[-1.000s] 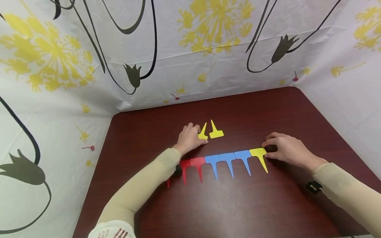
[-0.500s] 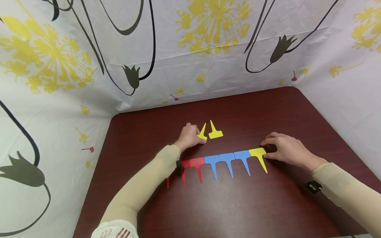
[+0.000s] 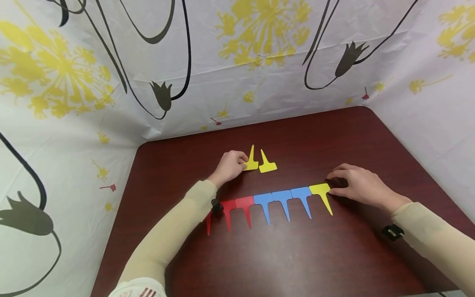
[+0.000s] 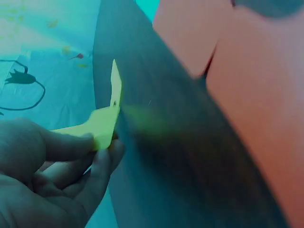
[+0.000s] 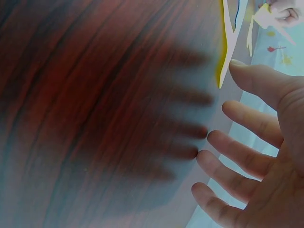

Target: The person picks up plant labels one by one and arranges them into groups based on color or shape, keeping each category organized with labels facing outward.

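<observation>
My left hand (image 3: 229, 166) pinches a yellow T-shaped plant label (image 3: 252, 166) by its wide head, stem pointing away. In the left wrist view, thumb and fingertips hold this yellow label (image 4: 102, 128), and a narrow yellow piece rises behind it. Just right of it lies another yellow plant label (image 3: 268, 167). My right hand (image 3: 360, 187) rests at the right end of a row, its thumb at the edge of a yellow end label (image 3: 320, 189). The right wrist view shows that hand's fingers (image 5: 247, 152) spread and loosely bent.
Left of the end label, blue plant labels (image 3: 263, 199) and then red ones (image 3: 244, 202) lie head to head, stems toward me. My left sleeve and a black wrist device (image 3: 217, 206) partly cover the leftmost red. Patterned cloth (image 3: 208, 70) surrounds the dark wooden table (image 3: 297, 255).
My left hand has lifted the pinched yellow label slightly and shifted it a little left and away, its stem turning more upright. My right hand stays at the row's end.
</observation>
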`<act>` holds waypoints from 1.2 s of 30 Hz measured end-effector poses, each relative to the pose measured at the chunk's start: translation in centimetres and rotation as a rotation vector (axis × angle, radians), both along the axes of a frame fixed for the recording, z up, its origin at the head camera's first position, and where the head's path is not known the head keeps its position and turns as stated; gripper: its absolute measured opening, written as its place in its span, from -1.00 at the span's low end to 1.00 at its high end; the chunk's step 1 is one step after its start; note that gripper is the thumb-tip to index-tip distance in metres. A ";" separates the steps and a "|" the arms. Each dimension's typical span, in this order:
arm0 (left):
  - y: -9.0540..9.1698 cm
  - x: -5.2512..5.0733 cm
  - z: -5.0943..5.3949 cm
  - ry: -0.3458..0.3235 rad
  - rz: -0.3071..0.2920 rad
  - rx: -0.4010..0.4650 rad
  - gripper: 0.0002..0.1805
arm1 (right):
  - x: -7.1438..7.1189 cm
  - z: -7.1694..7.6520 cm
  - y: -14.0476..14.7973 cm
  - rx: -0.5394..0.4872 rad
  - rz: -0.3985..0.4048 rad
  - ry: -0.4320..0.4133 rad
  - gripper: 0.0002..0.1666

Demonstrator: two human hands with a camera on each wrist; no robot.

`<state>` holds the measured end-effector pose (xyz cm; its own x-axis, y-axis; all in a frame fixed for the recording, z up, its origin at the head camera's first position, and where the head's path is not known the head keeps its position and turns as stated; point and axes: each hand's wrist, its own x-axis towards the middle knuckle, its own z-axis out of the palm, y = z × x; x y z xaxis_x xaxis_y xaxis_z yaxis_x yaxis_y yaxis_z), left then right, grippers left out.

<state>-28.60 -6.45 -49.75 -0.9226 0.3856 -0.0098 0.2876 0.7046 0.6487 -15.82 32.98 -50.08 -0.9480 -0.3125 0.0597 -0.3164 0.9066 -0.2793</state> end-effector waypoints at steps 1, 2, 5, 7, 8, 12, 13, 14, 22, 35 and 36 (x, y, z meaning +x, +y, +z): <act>-0.1 0.1 0.2 0.025 -0.019 -0.021 -0.87 | 0.0 0.0 0.0 -0.002 -0.002 0.000 -0.48; -0.1 0.2 0.3 0.050 -0.040 -0.043 -0.89 | 0.0 0.0 0.0 -0.003 -0.004 0.001 -0.49; -0.1 0.6 0.5 0.135 -0.097 -0.092 -0.93 | 0.1 0.0 0.1 -0.007 -0.007 0.004 -0.50; 0.0 1.0 0.5 0.189 -0.117 -0.110 -0.95 | 0.1 0.0 0.1 -0.009 -0.010 0.006 -0.51; 0.1 1.2 0.5 0.211 -0.123 -0.117 -0.96 | 0.1 0.0 0.1 -0.011 -0.011 0.007 -0.51; 0.6 1.8 0.6 0.273 -0.120 -0.122 -0.96 | 0.3 0.2 0.2 -0.016 -0.011 0.010 -0.52; 0.7 1.9 0.7 0.283 -0.118 -0.121 -0.95 | 0.3 0.2 0.2 -0.016 -0.013 0.010 -0.53; 0.7 1.9 0.7 0.292 -0.118 -0.118 -0.95 | 0.4 0.2 0.2 -0.016 -0.012 0.009 -0.53; 0.3 1.6 -0.4 0.497 -0.247 -0.195 -0.92 | 0.6 0.2 0.5 -0.014 -0.032 -0.002 -0.54; 0.5 1.5 -1.6 0.414 -0.307 -0.309 -0.83 | 0.2 0.4 0.2 -0.019 -0.013 0.016 -0.56; 0.5 1.5 -1.7 0.376 -0.290 -0.293 -0.82 | 0.2 0.4 0.1 -0.019 -0.011 0.017 -0.57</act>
